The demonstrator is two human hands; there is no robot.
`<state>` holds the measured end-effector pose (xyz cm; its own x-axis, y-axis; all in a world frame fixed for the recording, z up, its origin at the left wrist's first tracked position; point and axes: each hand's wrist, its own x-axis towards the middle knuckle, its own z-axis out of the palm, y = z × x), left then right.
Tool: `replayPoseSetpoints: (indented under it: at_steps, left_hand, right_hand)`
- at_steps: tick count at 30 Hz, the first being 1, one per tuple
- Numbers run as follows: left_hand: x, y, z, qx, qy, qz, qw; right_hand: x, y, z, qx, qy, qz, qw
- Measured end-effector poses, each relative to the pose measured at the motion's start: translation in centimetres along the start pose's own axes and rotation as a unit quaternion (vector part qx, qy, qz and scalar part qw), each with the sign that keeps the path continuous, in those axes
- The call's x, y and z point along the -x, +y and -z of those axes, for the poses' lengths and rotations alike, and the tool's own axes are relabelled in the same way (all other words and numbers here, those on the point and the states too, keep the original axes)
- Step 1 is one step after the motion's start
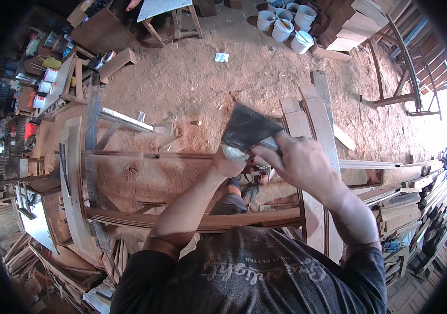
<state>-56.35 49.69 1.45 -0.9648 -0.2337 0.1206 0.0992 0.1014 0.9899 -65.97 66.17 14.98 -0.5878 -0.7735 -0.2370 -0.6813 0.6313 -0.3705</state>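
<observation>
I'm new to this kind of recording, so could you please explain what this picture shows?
There is no robot here, only a person working bare-handed, seen by a wide camera worn on the head and looking down, so straight edges bend near the rim. The right hand holds a dark flat piece by its edge; the left hand is at its lower corner, its grip partly hidden. Long wooden boards lie on either side; beyond, white buckets stand on the brown ground.

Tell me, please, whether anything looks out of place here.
A small pale sheet lies by itself on the dusty floor, beyond the dark flat piece being held and left of the white buckets. It looks odd, like stray litter.
</observation>
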Motion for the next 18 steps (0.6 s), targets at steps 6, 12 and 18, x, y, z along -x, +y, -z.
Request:
replayPoseSetpoints:
  at_steps: [6, 12, 18]
  left_hand:
    - [1.3, -2.0, 0.0, -0.062, 0.004, -0.034, 0.997]
    - [1.6, -4.1, -1.6, -0.048, 0.013, -0.097, 0.994]
    - [2.8, -6.2, 0.7, 0.129, 0.092, 0.043, 0.986]
  right_hand:
    - [0.4, -1.0, 3.9, -0.19, 0.13, 0.088, 0.969]
    - [1.4, -0.4, 0.1, -0.02, 0.071, 0.089, 0.993]
    - [1.5, -1.0, 4.3, -0.135, 0.086, 0.06, 0.985]
